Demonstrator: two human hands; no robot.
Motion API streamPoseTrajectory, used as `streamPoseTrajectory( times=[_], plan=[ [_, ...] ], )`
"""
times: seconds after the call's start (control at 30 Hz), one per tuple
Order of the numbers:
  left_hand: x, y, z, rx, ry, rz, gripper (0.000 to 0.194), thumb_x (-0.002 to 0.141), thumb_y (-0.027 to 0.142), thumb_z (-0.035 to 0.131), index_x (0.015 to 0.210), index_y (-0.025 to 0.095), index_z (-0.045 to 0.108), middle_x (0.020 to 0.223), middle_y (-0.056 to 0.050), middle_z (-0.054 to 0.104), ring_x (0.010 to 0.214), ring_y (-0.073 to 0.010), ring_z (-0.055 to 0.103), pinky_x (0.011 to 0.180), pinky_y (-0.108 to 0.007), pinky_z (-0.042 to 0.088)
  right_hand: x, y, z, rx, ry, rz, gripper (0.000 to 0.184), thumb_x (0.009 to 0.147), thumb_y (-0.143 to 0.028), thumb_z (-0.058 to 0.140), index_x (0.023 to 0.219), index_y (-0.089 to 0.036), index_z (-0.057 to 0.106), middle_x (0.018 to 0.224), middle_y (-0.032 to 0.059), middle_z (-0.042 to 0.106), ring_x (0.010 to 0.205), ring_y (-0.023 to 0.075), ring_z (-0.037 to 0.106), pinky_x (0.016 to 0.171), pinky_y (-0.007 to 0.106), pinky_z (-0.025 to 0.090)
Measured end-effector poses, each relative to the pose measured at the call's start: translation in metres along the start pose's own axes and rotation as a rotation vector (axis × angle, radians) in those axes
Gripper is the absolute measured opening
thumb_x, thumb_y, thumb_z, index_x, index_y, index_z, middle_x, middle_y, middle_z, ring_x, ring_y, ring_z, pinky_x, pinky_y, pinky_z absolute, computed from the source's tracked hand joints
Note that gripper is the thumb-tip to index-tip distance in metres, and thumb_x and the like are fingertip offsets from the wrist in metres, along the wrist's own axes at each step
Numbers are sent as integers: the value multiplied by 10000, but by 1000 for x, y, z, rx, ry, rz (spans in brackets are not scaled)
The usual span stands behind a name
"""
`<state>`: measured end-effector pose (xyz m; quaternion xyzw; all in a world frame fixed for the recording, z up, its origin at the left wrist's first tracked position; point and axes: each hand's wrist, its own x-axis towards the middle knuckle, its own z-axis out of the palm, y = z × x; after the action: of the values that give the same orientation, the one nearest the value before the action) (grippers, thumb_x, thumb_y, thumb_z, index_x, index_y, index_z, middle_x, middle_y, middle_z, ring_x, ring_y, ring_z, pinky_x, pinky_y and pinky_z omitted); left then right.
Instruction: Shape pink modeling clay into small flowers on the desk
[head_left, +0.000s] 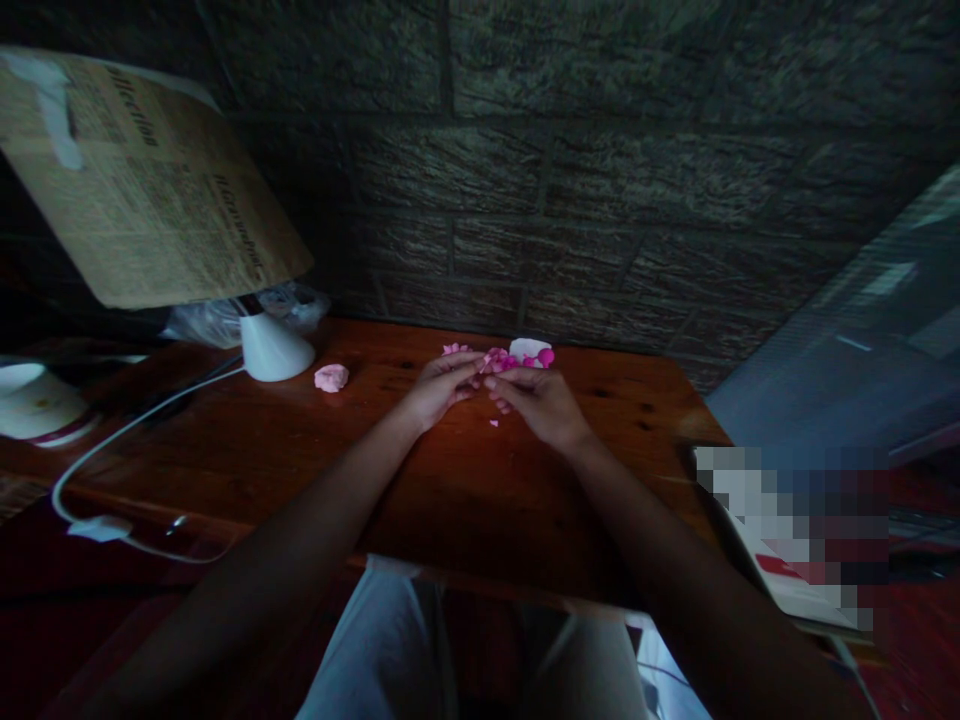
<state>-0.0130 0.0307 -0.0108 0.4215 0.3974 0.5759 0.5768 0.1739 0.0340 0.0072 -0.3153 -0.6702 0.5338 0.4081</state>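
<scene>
Over the middle of the wooden table, my left hand (444, 388) and my right hand (546, 403) meet at the fingertips. Both are closed in a pinch around a small pink petal-like piece (491, 359), partly covered by the fingers. Just behind my right hand lie brighter magenta petal-like pieces (546, 356), next to a small white piece (529, 348). Beyond my left hand a few light pink bits (454, 349) show. One tiny pink scrap (493, 423) rests on the wood below the fingers. Off to the left sits a crumpled pale pink lump (331, 377).
A lamp with a newsprint shade (172, 190) and white base (274, 348) stands at the left, its cable (142, 405) crossing the table (360, 450). Clear plastic wrapping (202, 325) lies behind it. A white cup (41, 402) is far left. A stone wall (480, 180) closes the back.
</scene>
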Motion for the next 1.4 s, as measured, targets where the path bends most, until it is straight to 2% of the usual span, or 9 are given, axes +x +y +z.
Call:
streamPoseTrajectory(
  times=[0.1, 0.23, 0.43, 0.53, 0.7, 0.83, 0.93, 1.2, 1.4],
  plan=[
    [0, 0, 1, -10, 2, -8, 219, 754, 248, 885, 951, 174, 825, 828, -26, 717, 707, -84, 609, 619, -191, 453, 1, 2, -2, 24, 22, -20, 373, 719, -545, 866, 915, -230, 837, 842, 23, 800, 708, 141, 704, 745, 325, 624],
    [-1, 2, 2, -15, 13, -6, 214, 751, 238, 885, 946, 174, 824, 832, -24, 718, 701, -82, 606, 640, -202, 470, 2, 8, -4, 84, -16, -5, 376, 740, -499, 861, 1019, -248, 837, 942, 30, 822, 808, 169, 755, 846, 381, 650],
    [-2, 2, 3, -4, 17, -12, 185, 762, 241, 875, 930, 180, 826, 819, -19, 709, 689, -78, 597, 623, -198, 456, 3, 12, -3, 163, -37, 46, 322, 776, -440, 863, 1024, -237, 830, 985, 56, 830, 843, 187, 784, 904, 427, 664],
    [0, 1, 1, 9, 14, 1, 192, 769, 246, 870, 945, 184, 826, 820, -19, 708, 706, -84, 609, 646, -206, 472, 3, 11, -3, 161, -55, 27, 386, 755, -446, 883, 1072, -236, 818, 1001, 59, 829, 869, 191, 784, 924, 431, 658],
    [-1, 1, 1, 8, -10, 11, 228, 750, 281, 888, 945, 181, 825, 826, -23, 713, 694, -81, 597, 629, -201, 458, 2, 6, -3, 114, -31, 32, 433, 687, -543, 897, 962, -218, 821, 930, 44, 821, 791, 174, 762, 807, 369, 665],
    [-1, 2, 2, 2, -4, 4, 230, 737, 267, 895, 938, 177, 829, 829, -29, 718, 698, -80, 591, 624, -195, 447, 0, 0, -2, 38, 22, 28, 443, 748, -629, 823, 834, -195, 808, 811, 48, 789, 669, 144, 698, 676, 309, 622],
    [-1, 1, 1, 4, -6, 8, 210, 753, 256, 883, 941, 181, 828, 832, -30, 719, 707, -82, 594, 635, -196, 458, 0, -2, -1, -8, 18, -4, 437, 743, -636, 822, 822, -206, 811, 778, 35, 766, 650, 137, 661, 657, 302, 591],
    [-1, 2, 1, -1, -2, -4, 245, 730, 276, 904, 945, 185, 830, 812, -19, 703, 692, -79, 585, 616, -192, 446, 2, 2, -3, 74, 9, 11, 389, 676, -524, 886, 944, -245, 848, 885, 21, 807, 786, 159, 708, 829, 359, 608],
    [0, 1, 1, -28, 9, -13, 240, 730, 257, 904, 945, 181, 829, 798, -18, 707, 682, -78, 599, 614, -189, 453, 1, 1, -1, 89, -20, -27, 320, 675, -458, 890, 919, -254, 847, 940, 32, 829, 949, 209, 761, 979, 438, 591]
  ],
)
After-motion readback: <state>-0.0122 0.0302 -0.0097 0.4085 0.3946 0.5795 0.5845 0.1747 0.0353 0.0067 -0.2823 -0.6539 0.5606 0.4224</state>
